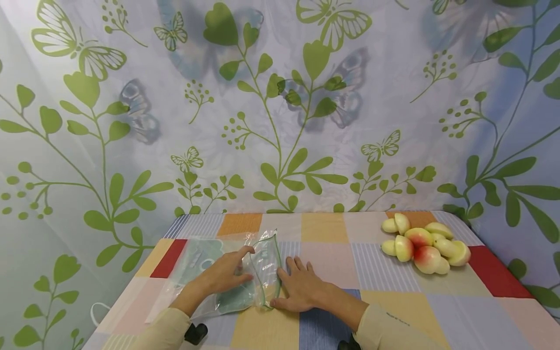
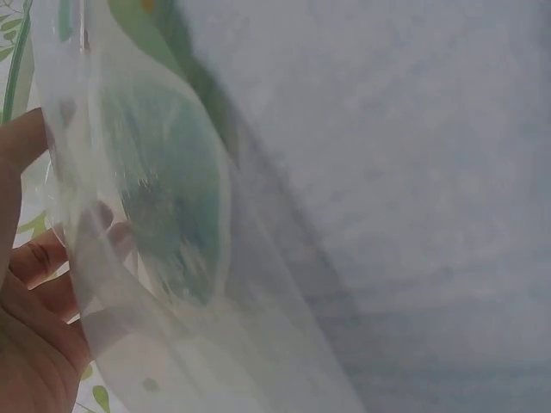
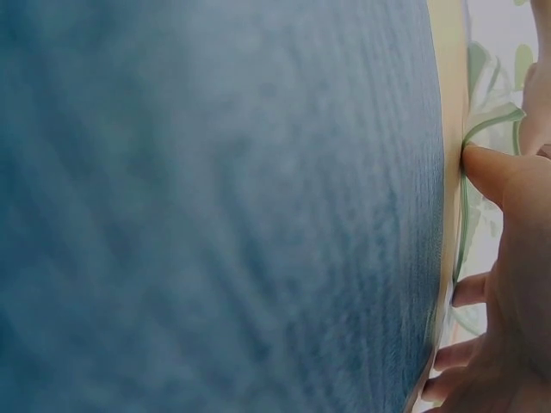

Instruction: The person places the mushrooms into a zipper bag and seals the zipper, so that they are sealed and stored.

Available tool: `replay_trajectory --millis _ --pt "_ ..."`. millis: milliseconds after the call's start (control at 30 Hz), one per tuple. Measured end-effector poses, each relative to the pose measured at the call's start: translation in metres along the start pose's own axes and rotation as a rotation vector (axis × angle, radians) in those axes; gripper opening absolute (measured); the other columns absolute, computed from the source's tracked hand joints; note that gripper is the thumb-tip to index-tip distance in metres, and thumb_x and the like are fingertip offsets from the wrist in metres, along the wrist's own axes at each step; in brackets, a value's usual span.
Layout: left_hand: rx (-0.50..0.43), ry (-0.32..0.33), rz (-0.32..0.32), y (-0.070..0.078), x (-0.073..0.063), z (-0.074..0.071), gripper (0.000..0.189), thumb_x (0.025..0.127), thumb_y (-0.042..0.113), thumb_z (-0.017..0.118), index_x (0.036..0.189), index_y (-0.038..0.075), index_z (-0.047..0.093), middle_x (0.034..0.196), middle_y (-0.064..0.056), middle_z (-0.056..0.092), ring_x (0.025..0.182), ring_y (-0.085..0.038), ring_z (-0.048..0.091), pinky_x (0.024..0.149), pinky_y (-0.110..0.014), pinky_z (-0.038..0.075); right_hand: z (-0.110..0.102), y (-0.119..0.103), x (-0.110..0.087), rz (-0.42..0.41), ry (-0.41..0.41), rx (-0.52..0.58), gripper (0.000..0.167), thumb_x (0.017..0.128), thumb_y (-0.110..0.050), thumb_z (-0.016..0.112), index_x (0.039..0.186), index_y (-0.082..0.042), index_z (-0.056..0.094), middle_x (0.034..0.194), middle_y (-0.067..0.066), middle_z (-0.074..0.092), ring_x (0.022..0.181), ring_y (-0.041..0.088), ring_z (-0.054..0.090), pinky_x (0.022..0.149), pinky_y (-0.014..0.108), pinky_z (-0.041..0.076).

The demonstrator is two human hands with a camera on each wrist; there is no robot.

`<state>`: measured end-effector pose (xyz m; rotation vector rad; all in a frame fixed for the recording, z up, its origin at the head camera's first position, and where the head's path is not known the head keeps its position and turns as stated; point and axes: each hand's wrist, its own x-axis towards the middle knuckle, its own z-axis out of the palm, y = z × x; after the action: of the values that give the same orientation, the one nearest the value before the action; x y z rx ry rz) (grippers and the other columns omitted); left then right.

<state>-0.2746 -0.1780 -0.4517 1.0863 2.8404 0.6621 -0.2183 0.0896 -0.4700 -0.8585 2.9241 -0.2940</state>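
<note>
A clear plastic zip bag (image 1: 227,297) with a green-edged mouth and a green printed pattern lies on the table, its mouth toward the right. My left hand (image 1: 223,272) is over the bag, thumb and index finger spread apart. In the left wrist view, film covers some fingertips of this left hand (image 2: 39,301); whether they pinch it is not visible. My right hand (image 1: 302,287) rests with spread fingers at the bag's green edge, partly on the tablecloth. The right wrist view shows the thumb of the right hand (image 3: 516,258) touching the green strip (image 3: 465,215).
Several peach-like fruits (image 1: 426,257), pale yellow with red patches, lie in a cluster at the table's right side. A patchwork cloth (image 1: 323,257) covers the table. Behind it hangs a curtain (image 1: 280,121) printed with leaves and butterflies.
</note>
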Motion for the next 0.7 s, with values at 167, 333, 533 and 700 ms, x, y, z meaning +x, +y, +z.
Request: replay_trajectory --millis 167,333,533,700 --pt "0.007 0.008 0.008 0.0000 0.0001 -0.0003 0.062 0.090 0.019 0.082 0.139 0.011 0.046 0.100 -0.009 0.067 0.091 -0.023 0.065 0.080 -0.046 0.055 0.0011 0.0003 0.0004 0.000 0.003 -0.003 0.092 0.091 -0.076 0.054 0.150 -0.006 0.049 0.153 0.030 0.037 0.142 0.054 0.034 0.106 0.072 0.036" --pt "-0.009 -0.007 0.000 -0.0001 0.0009 -0.0013 0.061 0.089 0.013 0.080 0.138 0.009 0.045 0.115 -0.014 0.067 0.104 -0.030 0.066 0.089 -0.051 0.055 0.0018 0.0006 0.0005 0.004 0.002 -0.009 0.092 0.091 -0.076 0.054 0.149 -0.006 0.049 0.153 0.029 0.037 0.142 0.054 0.034 0.106 0.072 0.036" --pt "-0.004 -0.017 -0.013 0.0038 0.0005 -0.0033 0.059 0.088 0.011 0.078 0.137 0.007 0.045 0.111 -0.012 0.066 0.101 -0.029 0.065 0.090 -0.049 0.055 0.0012 0.0005 0.0003 0.007 -0.010 -0.005 0.092 0.091 -0.076 0.054 0.151 -0.007 0.048 0.154 0.030 0.036 0.143 0.053 0.033 0.107 0.072 0.035" --pt "-0.011 0.019 0.009 0.0057 0.0001 -0.0036 0.052 0.085 0.009 0.072 0.131 0.002 0.048 0.105 -0.007 0.064 0.092 -0.026 0.063 0.082 -0.047 0.054 0.0016 0.0008 0.0010 0.004 -0.010 -0.014 0.092 0.091 -0.077 0.053 0.151 -0.008 0.048 0.154 0.029 0.037 0.142 0.053 0.034 0.106 0.071 0.036"
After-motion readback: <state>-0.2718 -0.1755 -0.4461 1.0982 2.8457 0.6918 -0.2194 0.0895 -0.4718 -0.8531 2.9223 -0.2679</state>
